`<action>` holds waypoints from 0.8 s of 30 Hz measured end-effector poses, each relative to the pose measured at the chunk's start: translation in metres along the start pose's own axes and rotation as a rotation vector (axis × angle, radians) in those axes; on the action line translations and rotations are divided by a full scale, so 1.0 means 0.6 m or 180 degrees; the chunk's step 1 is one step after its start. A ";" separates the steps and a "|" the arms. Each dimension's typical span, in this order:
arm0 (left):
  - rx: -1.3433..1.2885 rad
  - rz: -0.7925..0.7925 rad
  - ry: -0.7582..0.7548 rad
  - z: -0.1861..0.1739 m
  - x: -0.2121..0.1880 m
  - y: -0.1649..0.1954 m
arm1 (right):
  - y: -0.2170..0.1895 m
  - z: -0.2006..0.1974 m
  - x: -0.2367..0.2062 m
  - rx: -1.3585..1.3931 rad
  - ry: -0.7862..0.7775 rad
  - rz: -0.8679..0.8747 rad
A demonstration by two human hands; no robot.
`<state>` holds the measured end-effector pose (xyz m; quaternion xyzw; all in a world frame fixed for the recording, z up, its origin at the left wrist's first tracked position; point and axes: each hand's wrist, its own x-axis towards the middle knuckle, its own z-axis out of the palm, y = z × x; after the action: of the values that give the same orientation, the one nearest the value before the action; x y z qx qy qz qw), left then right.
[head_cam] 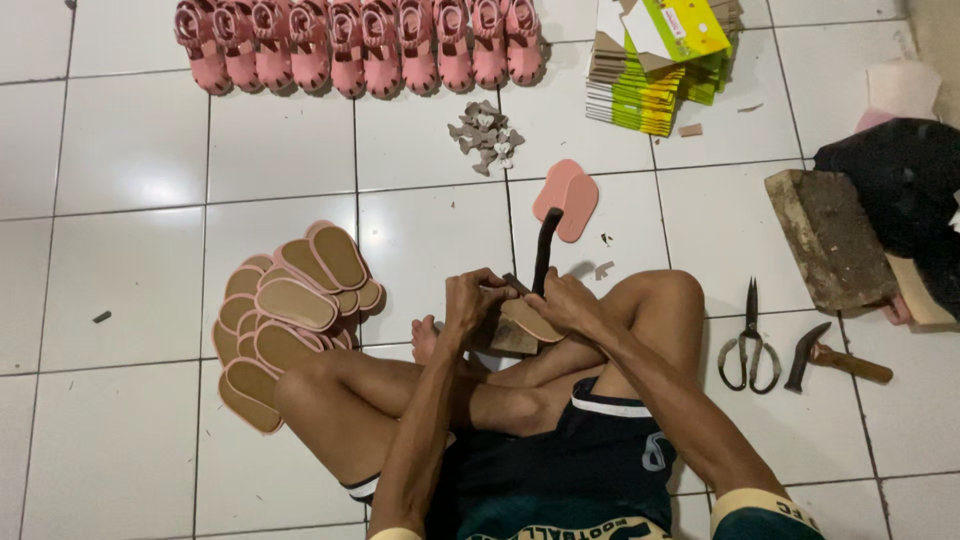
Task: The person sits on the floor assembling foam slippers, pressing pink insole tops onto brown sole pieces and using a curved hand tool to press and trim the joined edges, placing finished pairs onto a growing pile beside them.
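Observation:
I sit cross-legged on a white tiled floor. Both hands press a small tan sole with a pink rim (527, 320) down on a dark iron shoe stand (545, 248) that rises between my legs. My left hand (472, 300) grips the sole's left end, fingers curled over it. On the right side, my right hand (563, 300) holds the sole with the thumb on top. A brown block (512, 340) lies under the sole against my foot.
A heap of tan soles with pink rims (290, 315) lies at my left. Pink sandals (360, 45) line the far edge. Small grey pieces (487, 136), two pink insoles (566, 203), stacked flat cartons (655, 65), scissors (750, 345), a hammer (835, 358) and a wooden block (825, 240) lie around.

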<state>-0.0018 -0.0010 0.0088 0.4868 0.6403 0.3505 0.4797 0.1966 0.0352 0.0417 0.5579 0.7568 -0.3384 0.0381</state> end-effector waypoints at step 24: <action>0.0608 0.0246 -0.0294 -0.020 0.007 -0.025 | -0.006 0.056 -0.053 0.0676 0.0538 0.0424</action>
<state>-0.0177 -0.0010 -0.0024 0.5703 0.6288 0.2833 0.4463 0.1948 -0.0096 0.0315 0.6343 0.6785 -0.3652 -0.0627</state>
